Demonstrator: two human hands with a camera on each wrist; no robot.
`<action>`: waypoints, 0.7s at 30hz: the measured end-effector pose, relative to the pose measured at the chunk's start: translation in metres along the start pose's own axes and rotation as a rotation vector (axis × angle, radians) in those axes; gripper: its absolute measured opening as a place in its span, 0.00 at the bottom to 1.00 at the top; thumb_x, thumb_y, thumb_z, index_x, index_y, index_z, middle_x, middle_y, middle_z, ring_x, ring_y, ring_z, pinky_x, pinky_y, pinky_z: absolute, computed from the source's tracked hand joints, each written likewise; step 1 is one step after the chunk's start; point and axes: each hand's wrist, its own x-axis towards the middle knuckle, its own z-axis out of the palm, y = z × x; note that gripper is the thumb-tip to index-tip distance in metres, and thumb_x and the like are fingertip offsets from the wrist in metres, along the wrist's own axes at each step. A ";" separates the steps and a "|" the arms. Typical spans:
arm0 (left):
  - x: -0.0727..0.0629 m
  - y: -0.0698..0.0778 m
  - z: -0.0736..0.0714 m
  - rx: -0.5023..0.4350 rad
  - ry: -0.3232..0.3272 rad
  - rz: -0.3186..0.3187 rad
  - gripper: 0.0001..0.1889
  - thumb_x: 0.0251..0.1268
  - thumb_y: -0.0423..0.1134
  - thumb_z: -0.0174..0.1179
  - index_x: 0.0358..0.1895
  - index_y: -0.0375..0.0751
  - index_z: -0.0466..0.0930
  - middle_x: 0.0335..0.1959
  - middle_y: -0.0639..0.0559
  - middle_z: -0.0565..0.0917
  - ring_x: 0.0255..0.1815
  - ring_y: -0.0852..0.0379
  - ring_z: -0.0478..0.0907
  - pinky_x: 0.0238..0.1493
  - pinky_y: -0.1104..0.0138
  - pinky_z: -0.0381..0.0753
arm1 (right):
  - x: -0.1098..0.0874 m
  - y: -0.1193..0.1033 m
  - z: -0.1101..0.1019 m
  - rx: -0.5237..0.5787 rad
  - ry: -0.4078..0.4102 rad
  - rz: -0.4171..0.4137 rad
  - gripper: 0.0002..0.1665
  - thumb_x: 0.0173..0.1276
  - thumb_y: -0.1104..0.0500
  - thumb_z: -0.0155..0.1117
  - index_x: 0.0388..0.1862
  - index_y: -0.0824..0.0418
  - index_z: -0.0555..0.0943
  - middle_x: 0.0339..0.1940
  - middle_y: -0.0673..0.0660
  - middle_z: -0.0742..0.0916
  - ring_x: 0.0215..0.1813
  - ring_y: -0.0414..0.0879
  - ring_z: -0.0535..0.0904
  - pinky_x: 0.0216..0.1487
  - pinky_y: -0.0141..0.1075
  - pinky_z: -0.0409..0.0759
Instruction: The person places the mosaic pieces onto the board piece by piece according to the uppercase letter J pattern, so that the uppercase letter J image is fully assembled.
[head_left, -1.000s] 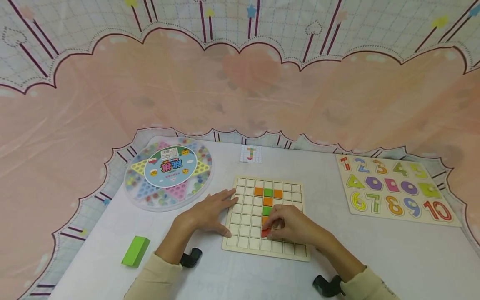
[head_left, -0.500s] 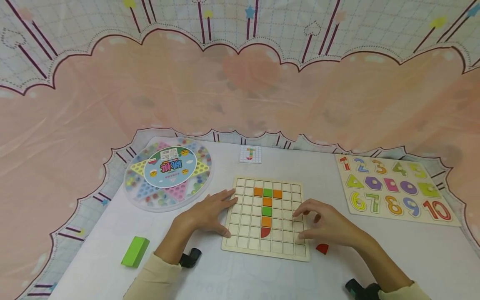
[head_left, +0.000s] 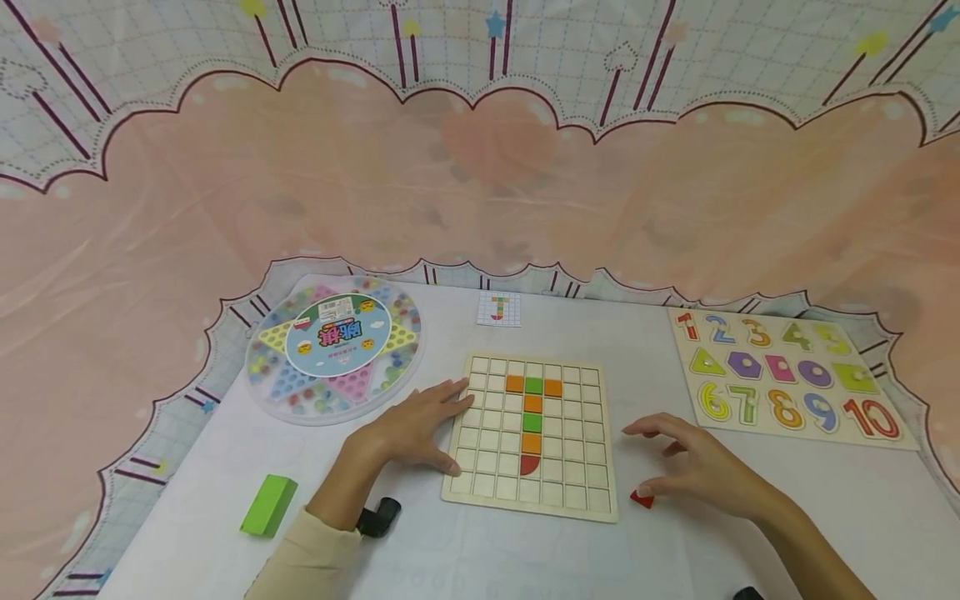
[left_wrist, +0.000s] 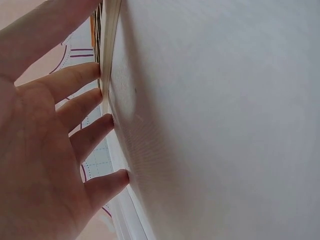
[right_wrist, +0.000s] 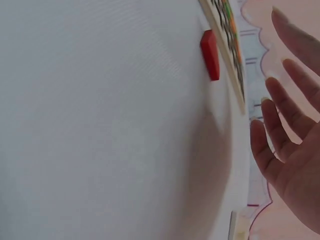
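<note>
A wooden grid board [head_left: 577, 504] lies mid-table, with orange and green square tiles set in a T-like column and a red quarter-round tile [head_left: 529, 465] at the column's lower end. My left hand [head_left: 416, 429] rests along the board's left edge, fingers spread; the left wrist view shows its fingertips at the board's side [left_wrist: 106, 55]. Off the board's right edge, my right hand [head_left: 701, 467] hovers with nothing in it, thumb over a second red piece [head_left: 642, 499] on the table. In the right wrist view that red piece [right_wrist: 210, 55] lies beside the board, apart from the relaxed fingers.
A small card [head_left: 498, 309] with a J-shaped tile pattern lies behind the board. A round Chinese checkers set [head_left: 258, 379] is at the back left, a green block [head_left: 269, 506] at the front left. A number and shape puzzle board [head_left: 795, 379] lies at the right.
My right hand has let go of the red quarter-round tile on the board and moved right, to above the loose red piece. The left hand has stayed at the board's edge.
</note>
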 end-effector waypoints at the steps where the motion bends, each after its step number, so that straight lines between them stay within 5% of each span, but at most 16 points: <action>1: 0.000 0.000 0.000 -0.001 0.001 0.000 0.53 0.48 0.49 0.80 0.79 0.44 0.62 0.86 0.49 0.52 0.87 0.43 0.47 0.85 0.41 0.49 | -0.002 0.002 0.000 -0.003 0.000 0.005 0.38 0.50 0.42 0.83 0.61 0.45 0.81 0.60 0.46 0.86 0.57 0.42 0.77 0.54 0.29 0.81; 13: 0.001 -0.001 0.000 0.002 0.001 -0.003 0.53 0.48 0.49 0.80 0.79 0.44 0.62 0.86 0.50 0.53 0.87 0.43 0.47 0.85 0.41 0.48 | -0.011 0.023 0.012 -0.002 -0.061 -0.039 0.34 0.51 0.43 0.83 0.56 0.50 0.82 0.53 0.46 0.87 0.55 0.30 0.79 0.60 0.16 0.74; 21: 0.001 -0.001 0.001 0.000 0.002 -0.005 0.53 0.47 0.49 0.80 0.79 0.44 0.63 0.86 0.50 0.53 0.87 0.43 0.47 0.85 0.41 0.48 | -0.007 0.020 0.015 -0.067 -0.087 -0.040 0.25 0.51 0.45 0.83 0.47 0.47 0.84 0.44 0.39 0.87 0.46 0.29 0.77 0.53 0.23 0.78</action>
